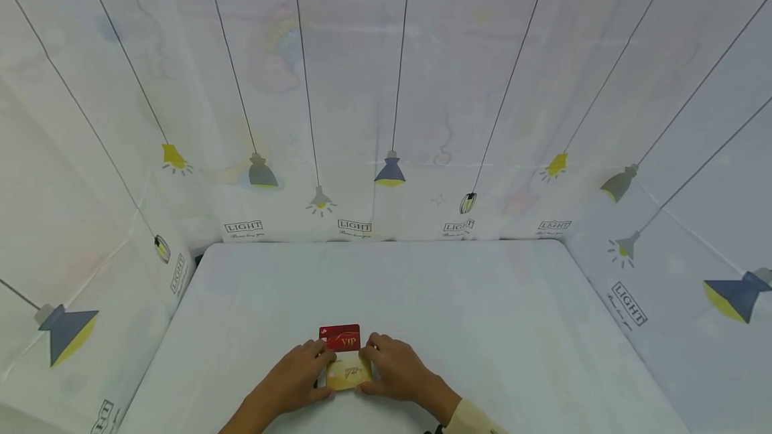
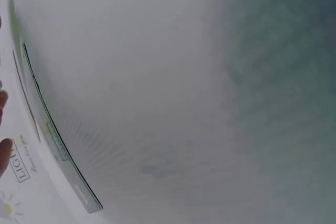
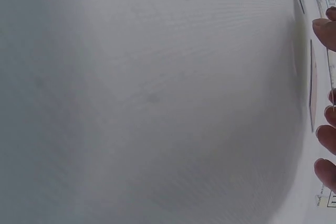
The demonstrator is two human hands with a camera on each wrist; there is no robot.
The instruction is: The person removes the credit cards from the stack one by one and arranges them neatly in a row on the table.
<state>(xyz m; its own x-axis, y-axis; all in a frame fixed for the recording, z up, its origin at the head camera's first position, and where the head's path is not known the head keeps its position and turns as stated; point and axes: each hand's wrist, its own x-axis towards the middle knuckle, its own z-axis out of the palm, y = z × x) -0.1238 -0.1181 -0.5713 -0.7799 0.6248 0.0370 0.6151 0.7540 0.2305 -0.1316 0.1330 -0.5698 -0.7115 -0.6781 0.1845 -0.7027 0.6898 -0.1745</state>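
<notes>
In the head view, a pale gold card (image 1: 348, 372) is held between both hands near the front of the table. My left hand (image 1: 295, 375) grips its left side, the index finger by the upper corner and the thumb by the lower one. On the opposite side my right hand (image 1: 399, 370) pinches it in the same way. Just beyond lies a red card (image 1: 340, 337) marked VIP, its lower edge close to the gold card. A few fingertips (image 2: 4, 156) show at the left wrist view's edge, and fingers (image 3: 326, 139) at the right wrist view's edge.
A white-covered table (image 1: 458, 300) spreads out around the hands. White curtains (image 1: 362, 99) printed with hanging lamps stand behind it and on both sides. In the left wrist view, a thin card-like edge (image 2: 58, 129) lies low on the white surface.
</notes>
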